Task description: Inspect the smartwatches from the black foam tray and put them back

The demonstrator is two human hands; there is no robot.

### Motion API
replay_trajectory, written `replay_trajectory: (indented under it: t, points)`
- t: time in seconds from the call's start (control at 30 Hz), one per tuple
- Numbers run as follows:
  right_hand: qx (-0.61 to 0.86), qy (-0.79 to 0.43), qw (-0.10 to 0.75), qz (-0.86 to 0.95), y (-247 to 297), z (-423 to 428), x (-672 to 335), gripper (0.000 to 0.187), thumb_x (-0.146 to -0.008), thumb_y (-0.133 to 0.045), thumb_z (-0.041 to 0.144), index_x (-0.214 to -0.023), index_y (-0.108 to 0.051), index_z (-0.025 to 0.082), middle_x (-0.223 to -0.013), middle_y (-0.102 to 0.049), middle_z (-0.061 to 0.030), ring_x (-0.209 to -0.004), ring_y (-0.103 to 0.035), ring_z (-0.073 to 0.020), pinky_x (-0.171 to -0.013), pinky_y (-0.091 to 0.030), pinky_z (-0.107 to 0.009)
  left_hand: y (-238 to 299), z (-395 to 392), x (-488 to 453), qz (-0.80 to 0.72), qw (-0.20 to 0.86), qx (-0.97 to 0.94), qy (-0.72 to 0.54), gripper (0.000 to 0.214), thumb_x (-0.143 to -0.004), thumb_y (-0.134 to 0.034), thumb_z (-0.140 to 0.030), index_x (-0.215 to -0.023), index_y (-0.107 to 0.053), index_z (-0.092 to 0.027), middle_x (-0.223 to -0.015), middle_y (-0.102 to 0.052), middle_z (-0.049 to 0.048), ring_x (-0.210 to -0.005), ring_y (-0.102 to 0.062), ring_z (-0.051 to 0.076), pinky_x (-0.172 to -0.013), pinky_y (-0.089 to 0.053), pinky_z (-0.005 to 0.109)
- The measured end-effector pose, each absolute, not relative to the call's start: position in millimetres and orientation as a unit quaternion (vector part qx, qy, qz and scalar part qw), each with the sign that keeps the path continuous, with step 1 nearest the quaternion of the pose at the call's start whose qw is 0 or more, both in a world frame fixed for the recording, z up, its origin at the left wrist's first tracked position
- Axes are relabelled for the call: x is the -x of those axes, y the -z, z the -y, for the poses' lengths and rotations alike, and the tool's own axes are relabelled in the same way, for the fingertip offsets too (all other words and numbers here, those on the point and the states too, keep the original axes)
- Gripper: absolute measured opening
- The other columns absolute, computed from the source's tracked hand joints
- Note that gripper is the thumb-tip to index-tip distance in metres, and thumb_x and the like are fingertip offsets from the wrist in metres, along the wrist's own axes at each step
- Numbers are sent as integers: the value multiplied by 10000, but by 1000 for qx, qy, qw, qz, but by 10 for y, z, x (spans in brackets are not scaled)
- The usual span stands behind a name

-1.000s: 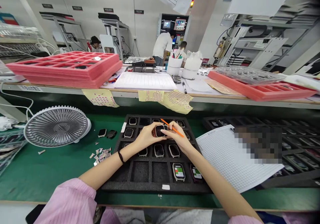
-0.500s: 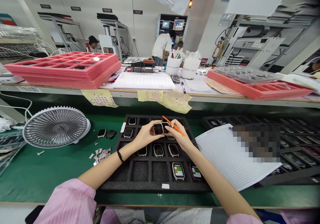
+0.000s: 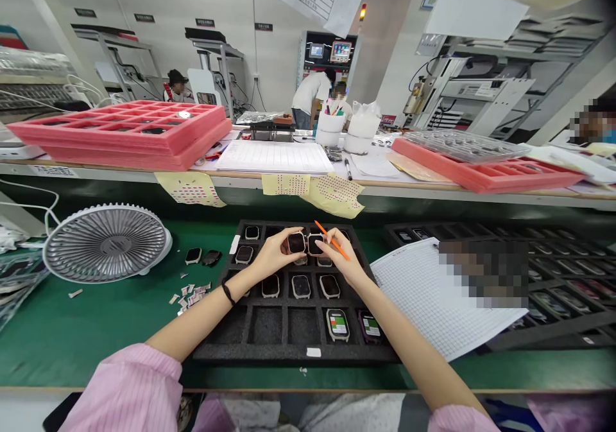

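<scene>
Two hands at work above a compartmented black foam tray (image 3: 269,354) on a green desk (image 3: 120,336), seen from the head. The left hand (image 3: 278,252) is partly open in a C-shaped grip, thumb below and fingers above, and has hold of a left watch-shaped piece (image 3: 296,243) with a dark face. The right hand (image 3: 341,255) is partly closed; its fingertips meet at a right watch-shaped piece (image 3: 316,244), and an orange stick (image 3: 332,240) lies slantwise across its fingers. The two pieces are side by side over the tray's far half; whether their edges touch cannot be told.

Within the tray, three dark-faced watches (image 3: 301,287) occupy a row nearer the wearer than the hands. In the nearest row, toward the right, are a pale-cased watch (image 3: 337,325) and a dark-cased watch (image 3: 369,327), both with lit screens. A white label (image 3: 313,352) marks the near rim.

Left of the tray are two loose watch-shaped pieces (image 3: 193,256), a scatter of small strips (image 3: 192,296) and, farther out, a round grey fan (image 3: 108,242). On the right, a gridded sheet (image 3: 423,310) partly covers a second black tray (image 3: 568,259). Red foam trays (image 3: 120,153) stand on the raised shelf (image 3: 240,176) beyond.
</scene>
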State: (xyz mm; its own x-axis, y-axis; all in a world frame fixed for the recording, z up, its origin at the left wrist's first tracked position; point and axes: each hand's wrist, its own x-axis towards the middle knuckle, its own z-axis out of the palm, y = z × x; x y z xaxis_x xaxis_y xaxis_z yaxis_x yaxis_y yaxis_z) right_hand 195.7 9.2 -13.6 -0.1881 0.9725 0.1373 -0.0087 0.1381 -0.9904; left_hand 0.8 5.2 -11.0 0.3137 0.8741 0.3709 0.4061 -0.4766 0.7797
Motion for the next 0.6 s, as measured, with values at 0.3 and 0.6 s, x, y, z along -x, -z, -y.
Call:
replay_trajectory:
  t: [0.3,0.6]
  points:
    - [501,-371,516,588,171,287,-2504,417,-778,-588,472,-755,-310,161,-1043,-588,-75,-905,-591,-122,-627,-494,-198,-54,686,585,-478,266,-728,-413,569,-789,-636,-401,-1294,-489,-184,-1248,-576,106,-999,-622,206,-776,-549,284]
    - [583,-262,385,666,327,712,-2684,346,-846,-490,449,-735,-344,156,-1017,-628,-106,-865,-627,-152,-740,-498,-270,376,1550,1175,-505,73,-833,-212,423,-852,-543,-385,-1269,-546,-312,-1289,-548,48,-1177,-524,260,-991,-448,430]
